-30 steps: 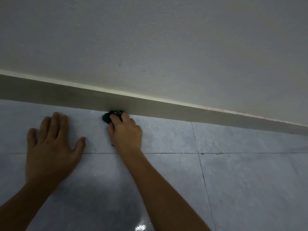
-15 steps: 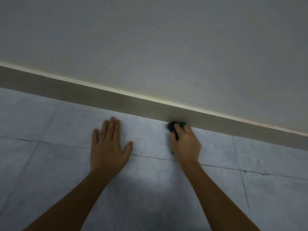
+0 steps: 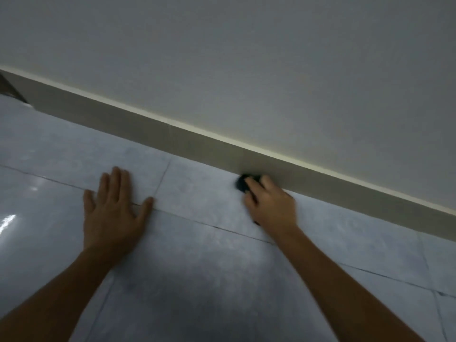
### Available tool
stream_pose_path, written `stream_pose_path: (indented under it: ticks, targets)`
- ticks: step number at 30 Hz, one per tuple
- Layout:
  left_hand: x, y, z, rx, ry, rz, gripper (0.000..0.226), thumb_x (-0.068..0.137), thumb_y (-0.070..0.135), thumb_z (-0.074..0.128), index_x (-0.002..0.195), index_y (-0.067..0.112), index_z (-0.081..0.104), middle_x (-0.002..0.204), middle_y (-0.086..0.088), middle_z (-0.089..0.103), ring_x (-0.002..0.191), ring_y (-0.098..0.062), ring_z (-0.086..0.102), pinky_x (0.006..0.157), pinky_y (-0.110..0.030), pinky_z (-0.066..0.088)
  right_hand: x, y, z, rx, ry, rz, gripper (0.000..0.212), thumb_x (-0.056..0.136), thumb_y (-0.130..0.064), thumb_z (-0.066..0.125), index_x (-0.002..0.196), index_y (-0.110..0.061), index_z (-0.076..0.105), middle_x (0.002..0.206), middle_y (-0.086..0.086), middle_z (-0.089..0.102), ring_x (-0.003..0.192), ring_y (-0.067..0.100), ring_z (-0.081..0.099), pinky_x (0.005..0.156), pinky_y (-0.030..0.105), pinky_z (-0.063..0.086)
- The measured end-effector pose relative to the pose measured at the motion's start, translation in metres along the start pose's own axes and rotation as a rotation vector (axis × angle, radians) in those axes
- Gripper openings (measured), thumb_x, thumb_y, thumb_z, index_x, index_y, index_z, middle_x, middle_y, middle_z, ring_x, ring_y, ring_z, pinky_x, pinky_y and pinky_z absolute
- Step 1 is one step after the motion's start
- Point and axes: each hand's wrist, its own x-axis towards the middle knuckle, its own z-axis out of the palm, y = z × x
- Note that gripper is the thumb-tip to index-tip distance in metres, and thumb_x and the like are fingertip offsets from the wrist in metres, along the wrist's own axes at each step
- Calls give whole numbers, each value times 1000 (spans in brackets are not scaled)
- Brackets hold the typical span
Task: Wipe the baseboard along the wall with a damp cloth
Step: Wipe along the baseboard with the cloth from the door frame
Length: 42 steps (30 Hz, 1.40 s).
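A grey-beige baseboard [image 3: 153,127] runs along the foot of the wall, sloping down to the right in the head view. My right hand [image 3: 271,206] is shut on a small dark cloth [image 3: 243,184], which it presses against the bottom edge of the baseboard where it meets the floor. Most of the cloth is hidden under the fingers. My left hand [image 3: 113,213] lies flat on the floor tiles with its fingers spread, well to the left of the cloth and holding nothing.
Glossy pale grey floor tiles [image 3: 222,280] with dark grout lines fill the lower half. A plain off-white wall [image 3: 246,70] rises above the baseboard. At the far left edge sits a dark corner or object [image 3: 9,91].
The view has swung left along the wall. The right hand with the cloth now sits further right in the frame, and the left hand has been set down at a new spot on the tiles.
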Motion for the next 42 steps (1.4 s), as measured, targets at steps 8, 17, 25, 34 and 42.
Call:
stream_pose_path:
  ticks: [8, 17, 25, 34, 42]
  targets:
    - [3, -3, 10, -15, 63, 6, 87, 84, 65, 11, 152, 11, 2, 160, -9, 1, 147, -24, 0, 117, -49, 1, 23, -58, 3, -26, -125, 118, 26, 72, -23, 71, 95, -11, 73, 80, 9, 64, 57, 26, 63, 44, 25, 46]
    - [1, 1, 11, -28, 67, 13, 88, 83, 66, 9, 151, 12, 2, 160, -7, 2, 147, -24, 2, 117, -46, -1, 55, -117, 21, -25, -81, -104, 26, 73, -26, 67, 95, -13, 73, 80, 7, 65, 56, 23, 62, 42, 24, 47]
    - [26, -69, -23, 58, 157, -103, 76, 88, 54, 15, 149, 10, 23, 157, -10, 22, 145, -29, 18, 116, -52, 1, 26, -47, 9, -101, -9, -72, 26, 80, -21, 68, 100, -5, 73, 77, 11, 62, 53, 26, 59, 39, 27, 46]
    - [18, -109, -23, -10, 123, -199, 83, 85, 64, 12, 152, 16, 1, 161, -5, -1, 148, -24, -2, 118, -48, -1, 104, -211, 46, 55, -91, -157, 26, 62, -9, 79, 86, -2, 72, 75, 12, 66, 51, 25, 62, 41, 27, 50]
    - [18, -110, -24, -45, 143, -208, 86, 82, 65, 10, 152, 15, 3, 161, -5, 2, 148, -24, 1, 118, -47, -1, 77, -172, 26, 14, -181, -111, 27, 78, -20, 72, 103, -12, 70, 85, 10, 62, 57, 24, 60, 45, 24, 45]
